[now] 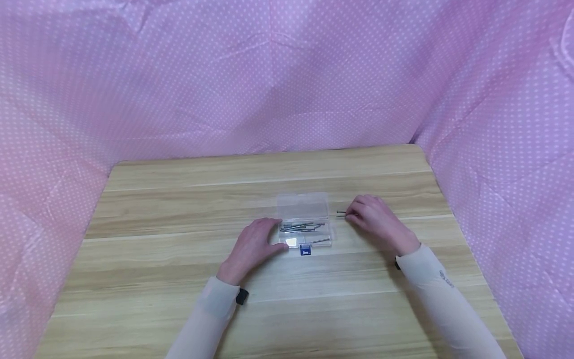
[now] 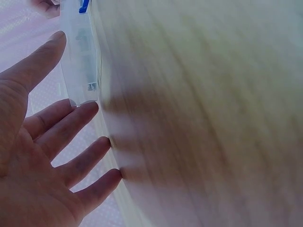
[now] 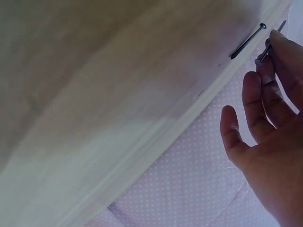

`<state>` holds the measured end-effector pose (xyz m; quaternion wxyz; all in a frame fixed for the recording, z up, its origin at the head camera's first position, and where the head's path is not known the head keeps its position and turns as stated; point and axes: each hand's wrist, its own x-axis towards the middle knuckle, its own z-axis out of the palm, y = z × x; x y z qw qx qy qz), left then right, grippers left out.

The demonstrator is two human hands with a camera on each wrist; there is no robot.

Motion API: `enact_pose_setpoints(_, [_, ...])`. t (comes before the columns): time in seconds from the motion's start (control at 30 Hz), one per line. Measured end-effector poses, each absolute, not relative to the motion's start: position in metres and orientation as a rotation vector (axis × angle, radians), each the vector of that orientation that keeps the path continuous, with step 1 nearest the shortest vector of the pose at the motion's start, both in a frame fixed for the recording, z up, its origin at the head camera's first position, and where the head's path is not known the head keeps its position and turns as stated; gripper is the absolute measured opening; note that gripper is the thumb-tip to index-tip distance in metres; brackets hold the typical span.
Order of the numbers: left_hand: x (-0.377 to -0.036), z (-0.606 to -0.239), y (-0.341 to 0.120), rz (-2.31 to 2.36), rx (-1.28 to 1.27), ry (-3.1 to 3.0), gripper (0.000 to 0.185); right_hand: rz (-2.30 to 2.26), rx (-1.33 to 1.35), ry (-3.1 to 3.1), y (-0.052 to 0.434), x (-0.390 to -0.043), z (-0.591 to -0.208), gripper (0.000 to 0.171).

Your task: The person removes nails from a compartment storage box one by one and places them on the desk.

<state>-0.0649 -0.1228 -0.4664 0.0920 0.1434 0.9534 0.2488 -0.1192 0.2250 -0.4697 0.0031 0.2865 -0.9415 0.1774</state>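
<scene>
A clear, glossy plastic box is sitting on a matt wood-grain table. Grey metal nails are glinting inside; dotted pink cloth is hanging behind.

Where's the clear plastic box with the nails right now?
In the head view the clear box lies open at the table's middle, the left hand touching its left end, the right hand just beyond its right side.

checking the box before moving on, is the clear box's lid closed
No, the clear box sits with its lid swung back and the nails inside exposed.
</scene>
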Motion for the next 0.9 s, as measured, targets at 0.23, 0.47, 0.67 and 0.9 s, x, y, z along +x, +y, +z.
enact_pose_setpoints(0.23, [-0.0651,-0.4670,-0.1221,0.736,0.421,2.832,0.072,0.558,0.914,-2.981,0.2244,-0.1232,-0.4710,0.011])
enact_pose_setpoints(0.47, [-0.0655,-0.4667,-0.1213,0.728,0.417,2.831,0.071,0.559,0.929,-2.987,0.2249,-0.1249,-0.4742,0.010])
enact_pose_setpoints(0.67, [-0.0666,-0.4663,-0.1221,0.729,0.417,2.828,0.072,0.564,0.957,-2.965,0.2238,-0.1271,-0.4746,0.008])
enact_pose_setpoints(0.9, [-0.0669,-0.4661,-0.1233,0.735,0.410,2.825,0.072,0.548,0.970,-2.951,0.2211,-0.1283,-0.4742,0.008])
